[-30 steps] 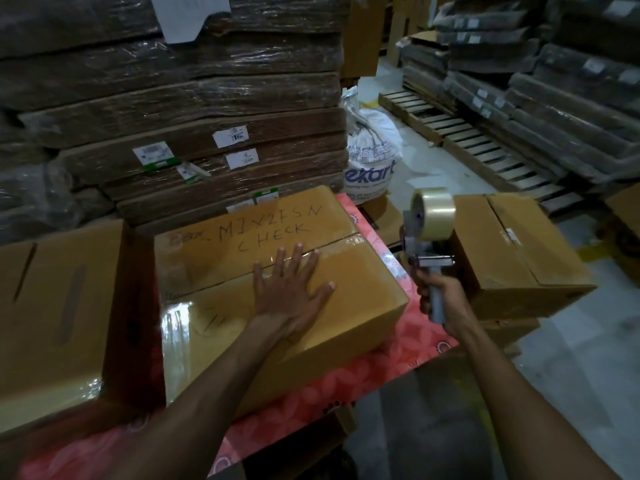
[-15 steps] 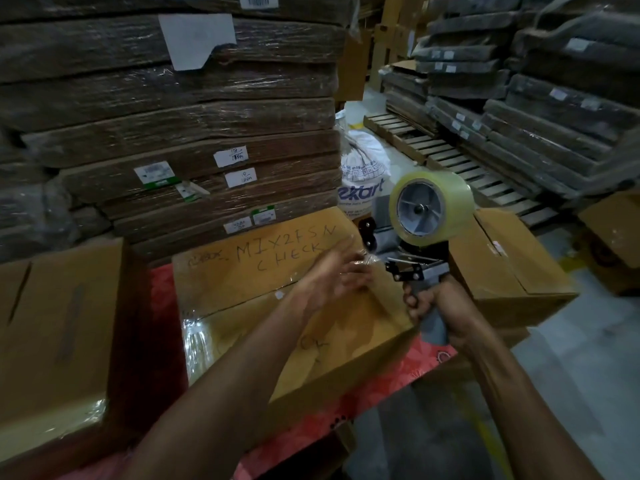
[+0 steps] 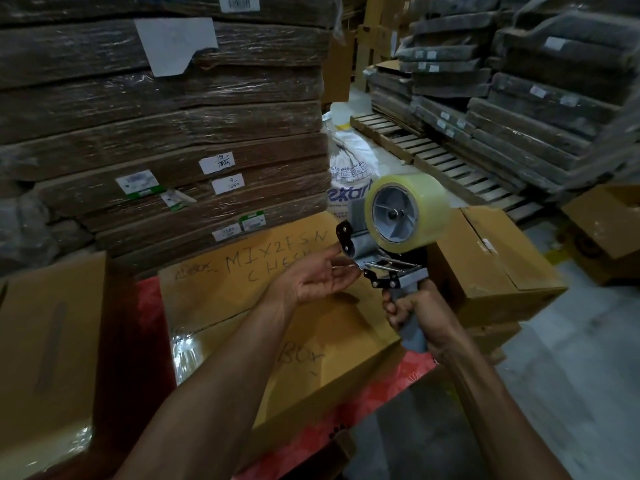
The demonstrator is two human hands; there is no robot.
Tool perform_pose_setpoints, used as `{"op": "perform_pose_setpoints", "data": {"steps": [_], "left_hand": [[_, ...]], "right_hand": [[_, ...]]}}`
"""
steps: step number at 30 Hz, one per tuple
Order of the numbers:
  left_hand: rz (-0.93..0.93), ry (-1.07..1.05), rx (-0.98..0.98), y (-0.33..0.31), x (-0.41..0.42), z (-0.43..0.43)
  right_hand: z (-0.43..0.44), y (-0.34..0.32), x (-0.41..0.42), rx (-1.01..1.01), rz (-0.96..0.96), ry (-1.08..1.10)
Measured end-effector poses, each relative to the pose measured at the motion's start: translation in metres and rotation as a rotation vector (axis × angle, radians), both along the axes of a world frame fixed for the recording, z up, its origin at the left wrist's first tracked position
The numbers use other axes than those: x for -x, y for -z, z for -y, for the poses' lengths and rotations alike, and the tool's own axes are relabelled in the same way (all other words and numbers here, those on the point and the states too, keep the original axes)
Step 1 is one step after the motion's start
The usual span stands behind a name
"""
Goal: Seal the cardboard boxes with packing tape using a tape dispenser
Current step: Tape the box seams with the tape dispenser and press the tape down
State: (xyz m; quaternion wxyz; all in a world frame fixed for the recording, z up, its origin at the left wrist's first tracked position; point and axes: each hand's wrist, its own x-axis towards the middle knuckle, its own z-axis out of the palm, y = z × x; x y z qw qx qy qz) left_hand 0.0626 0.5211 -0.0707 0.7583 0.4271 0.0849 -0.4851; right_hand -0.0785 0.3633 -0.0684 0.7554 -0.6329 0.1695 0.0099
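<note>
Tape dispenser: held up in the air over the right end of the box, not touching it, handle pointing down toward the camera
Tape roll: big clear roll sitting on the dispenser's hub, facing the camera
Right hand: wrapped tight round the grey handle, proper fist grip
Left hand: palm up, fingers loose and mostly straight, tips right at the roller and metal bits on the dispenser's front. Honestly can't tell if there's a tape end between them
Cardboard box: the one being worked on, lying flat under both forearms, "MIX2FSN CHECK" scrawled on the far flap and "BOX" on the near one. Flaps are down, and some shiny clear tape shows on its left end
Table cover: red flowery sheet under the box, poking out along the near edge
Box on the left: plain brown, just beside the main one
Box on the right: closed, behind the dispenser and lower than the table
Background: shrink-wrapped stack of flat cardboard with small labels right behind the box, white printed sack on the floor, wooden pallets further back
</note>
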Motion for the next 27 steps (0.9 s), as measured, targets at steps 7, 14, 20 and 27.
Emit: {"op": "perform_pose_setpoints", "data": {"steps": [7, 14, 20, 27], "left_hand": [[-0.002, -0.104, -0.064, 0.002, -0.014, 0.002], [0.115, -0.141, -0.134, -0.005, -0.046, 0.005], [0.167, -0.005, -0.268, 0.002, -0.065, 0.017], [0.484, -0.009, -0.593, -0.013, -0.104, 0.042]], "right_hand": [[0.006, -0.007, -0.011, 0.047, 0.043, -0.043], [0.012, -0.005, -0.017, 0.2, 0.109, -0.081], [0.022, 0.001, -0.028, 0.241, 0.092, -0.057], [0.018, 0.013, -0.04, 0.354, -0.012, -0.026]]}}
